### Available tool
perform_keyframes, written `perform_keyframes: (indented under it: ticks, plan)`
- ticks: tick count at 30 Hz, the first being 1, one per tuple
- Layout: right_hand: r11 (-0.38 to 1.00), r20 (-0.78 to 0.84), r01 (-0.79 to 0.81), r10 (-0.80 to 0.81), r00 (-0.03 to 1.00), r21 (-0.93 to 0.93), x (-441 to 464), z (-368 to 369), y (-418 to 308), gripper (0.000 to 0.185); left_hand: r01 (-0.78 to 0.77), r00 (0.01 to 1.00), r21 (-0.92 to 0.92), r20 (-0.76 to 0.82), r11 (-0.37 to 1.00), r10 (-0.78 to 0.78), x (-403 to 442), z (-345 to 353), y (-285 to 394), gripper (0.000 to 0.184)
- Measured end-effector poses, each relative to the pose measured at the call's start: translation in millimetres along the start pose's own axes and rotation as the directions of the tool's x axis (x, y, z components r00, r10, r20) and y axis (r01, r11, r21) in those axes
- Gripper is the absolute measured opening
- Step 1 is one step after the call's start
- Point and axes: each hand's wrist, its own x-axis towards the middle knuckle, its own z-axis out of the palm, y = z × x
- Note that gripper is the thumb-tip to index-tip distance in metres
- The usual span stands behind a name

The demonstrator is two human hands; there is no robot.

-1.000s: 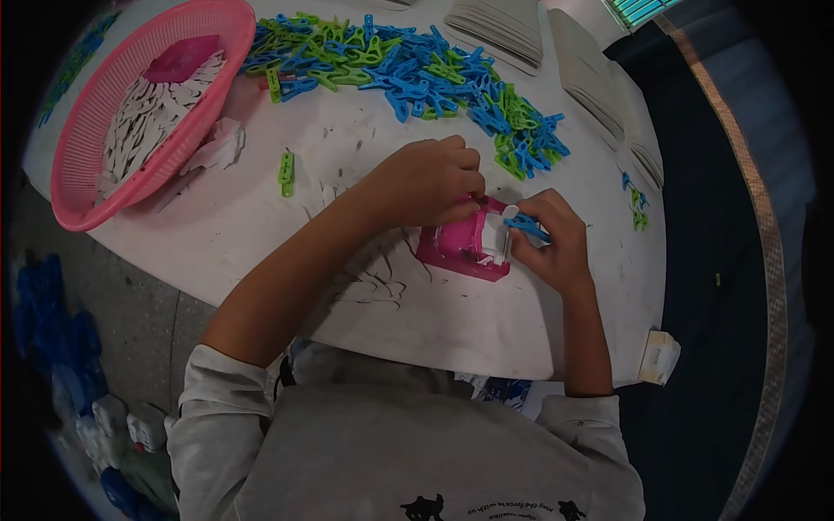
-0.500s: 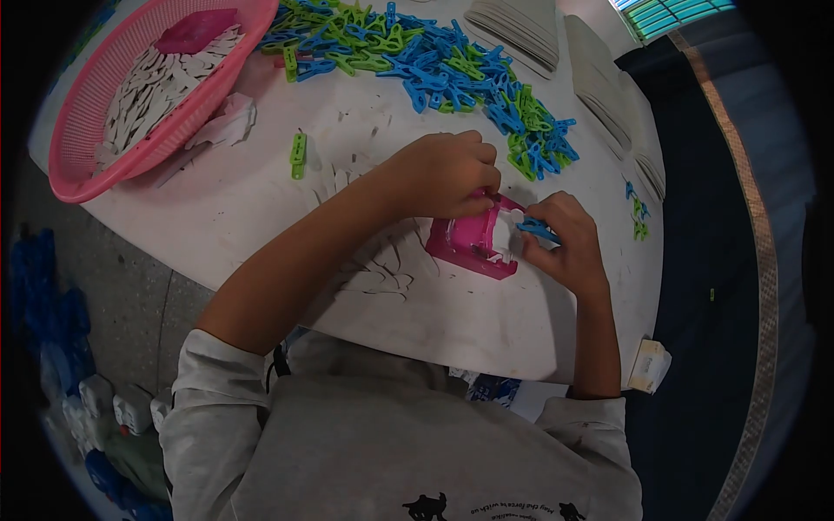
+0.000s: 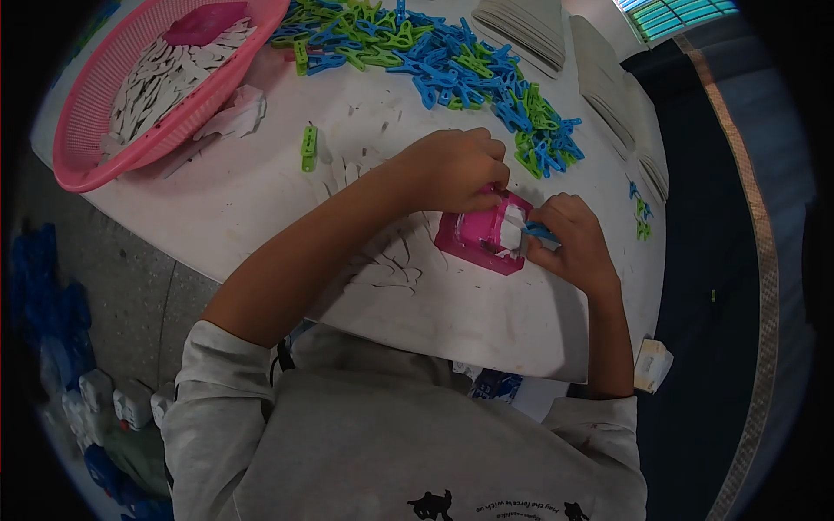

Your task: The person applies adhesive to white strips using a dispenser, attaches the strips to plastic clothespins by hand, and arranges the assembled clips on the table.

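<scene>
A small pink plastic tray (image 3: 472,227) sits on the table in front of me, with a white piece (image 3: 511,227) at its right end, possibly paper or paste. My left hand (image 3: 465,169) is closed over the tray's far edge, its fingertips pinching there. From the right, my right hand (image 3: 573,241) pinches a blue clothespin (image 3: 540,231) between thumb and fingers. The clothespin's tip meets the white piece; whether it clamps it I cannot tell. Thin curved white strips (image 3: 387,269) lie left of the tray, partly behind my left forearm.
Beyond my hands spreads a heap of blue and green clothespins (image 3: 452,65). A pink basket (image 3: 74,148) of white strips stands at the left. One green clothespin (image 3: 308,148) lies alone. Grey stacked sheets (image 3: 521,30) line the far right of the white table (image 3: 217,195).
The whole view has shifted slightly. Both hands keep their hold on the tray and the blue clothespin, with the clothespin now partly more hidden by my right fingers.
</scene>
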Motion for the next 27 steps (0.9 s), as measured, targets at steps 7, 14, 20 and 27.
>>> perform_keyframes:
  ticks: [7, 14, 20, 27]
  plan:
    - [1.000, 0.056, -0.026, 0.027, 0.998, -0.017, -5.1, -2.4, 2.2, 0.027, 0.015, 1.000, -0.010, 0.011, 1.000, -0.015, 0.0, 0.3, 0.1, 0.019]
    - [0.994, 0.121, -0.021, 0.034, 0.992, -0.107, -5.0, -11.9, -2.8, 0.024, 0.025, 0.999, -0.012, 0.025, 1.000, -0.025, -0.1, -0.5, 0.0, 0.020]
    - [0.982, 0.222, -0.013, 0.055, 0.974, -0.186, -2.8, -21.0, -2.9, 0.018, 0.046, 0.997, -0.018, 0.059, 0.999, -0.045, 0.3, -2.4, 0.5, 0.021]
    - [0.970, 0.265, 0.001, 0.065, 0.962, -0.243, -2.5, -23.2, -4.2, 0.016, 0.081, 0.991, -0.002, 0.107, 0.997, -0.081, 0.6, -6.0, 4.2, 0.018]
